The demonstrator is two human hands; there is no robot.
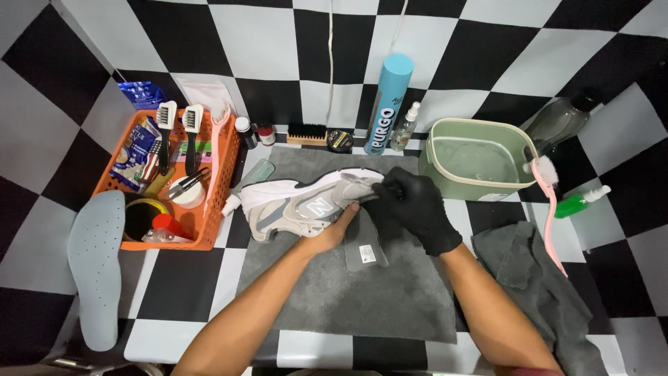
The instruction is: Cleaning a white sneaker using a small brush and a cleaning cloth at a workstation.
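Sneaker (299,202) on grey mat (348,285)
Bare left hand (332,233) grips its side; gloved right hand (412,209), at 3 o'clock, pinches the tongue (355,186).

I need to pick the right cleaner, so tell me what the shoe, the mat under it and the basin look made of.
The shoe looks like grey suede or a synthetic with mesh panels: matte, soft nap, white foam-like sole. The mat seems a grey microfibre or felt cloth, fuzzy and dull. The basin looks like pale green plastic, smooth with a slight sheen and a moulded cream rim.
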